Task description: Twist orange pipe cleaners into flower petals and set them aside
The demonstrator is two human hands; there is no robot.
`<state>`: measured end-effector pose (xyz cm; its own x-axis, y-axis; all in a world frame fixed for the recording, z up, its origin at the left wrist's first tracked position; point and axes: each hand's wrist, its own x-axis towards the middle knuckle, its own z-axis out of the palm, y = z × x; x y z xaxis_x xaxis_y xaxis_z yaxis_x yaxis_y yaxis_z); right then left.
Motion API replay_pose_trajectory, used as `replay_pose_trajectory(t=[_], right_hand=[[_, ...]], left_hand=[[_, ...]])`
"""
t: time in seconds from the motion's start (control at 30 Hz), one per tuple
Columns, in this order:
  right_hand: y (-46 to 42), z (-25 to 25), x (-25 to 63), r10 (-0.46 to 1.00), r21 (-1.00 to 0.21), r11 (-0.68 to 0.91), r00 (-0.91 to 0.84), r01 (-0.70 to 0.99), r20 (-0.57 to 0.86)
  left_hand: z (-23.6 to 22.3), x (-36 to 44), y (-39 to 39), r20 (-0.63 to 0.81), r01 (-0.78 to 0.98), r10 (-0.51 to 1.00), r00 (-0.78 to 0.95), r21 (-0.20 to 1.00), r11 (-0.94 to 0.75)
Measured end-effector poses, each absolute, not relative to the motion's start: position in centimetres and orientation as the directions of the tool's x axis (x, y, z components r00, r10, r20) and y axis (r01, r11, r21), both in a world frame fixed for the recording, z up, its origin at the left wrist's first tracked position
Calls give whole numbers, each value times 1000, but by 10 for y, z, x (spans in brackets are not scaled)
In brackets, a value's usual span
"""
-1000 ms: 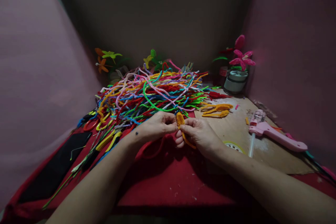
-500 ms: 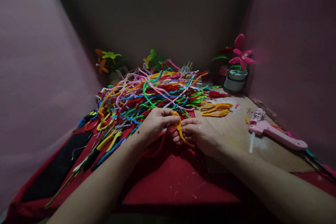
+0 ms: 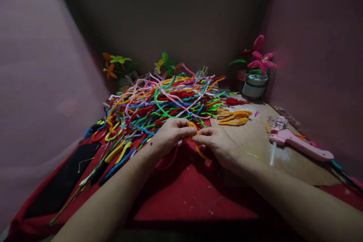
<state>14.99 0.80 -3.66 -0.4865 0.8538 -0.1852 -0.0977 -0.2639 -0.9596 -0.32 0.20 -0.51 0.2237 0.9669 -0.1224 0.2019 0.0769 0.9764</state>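
Note:
Both hands meet over the red cloth, pinching an orange pipe cleaner (image 3: 203,154) between them. My left hand (image 3: 173,134) is closed on its upper, looped part, thumb against fingers. From the right, my right hand (image 3: 216,140) pinches the same piece with thumb and index finger, close to the left fingertips. A loose tail of it hangs down below the fingers. Just beyond the hands lies a big heap of many-coloured pipe cleaners (image 3: 170,100). Several finished-looking orange petal shapes (image 3: 236,117) rest right of the heap on a cardboard sheet (image 3: 244,140).
A pink glue gun (image 3: 300,145) lies on the cardboard at right. Behind it a grey pot (image 3: 255,86) holds a pink pipe-cleaner flower (image 3: 261,62). Yellow-handled pliers (image 3: 119,152), thin stems and a black flat object (image 3: 61,181) lie at left on the red cloth (image 3: 195,200).
The right fingers have shifted to pinch the orange pipe cleaner closer to the left fingertips. Its tail now hangs more freely below them. The left hand has hardly moved.

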Motion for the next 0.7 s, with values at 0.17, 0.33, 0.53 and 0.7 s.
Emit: replay_pose_trajectory(t=[0.17,0.33,0.53,0.7], right_hand=[[11,-38,150,891,-950,-238,-436,-201,-131],[12,-37,150,910,-942,-250,-386,-225,-150],[15,-36,151,924,-905,-267,-354,-332,-143],[21,-37,151,941,-831,-251,-326,-496,-90]], left_hand=[[4,-1,-1,-160,353,974,160,931,95],[5,4,-6,-67,456,985,162,890,-14],[-1,4,-4,27,363,992,119,929,-69],[-14,6,-2,-147,59,972,182,989,139]])
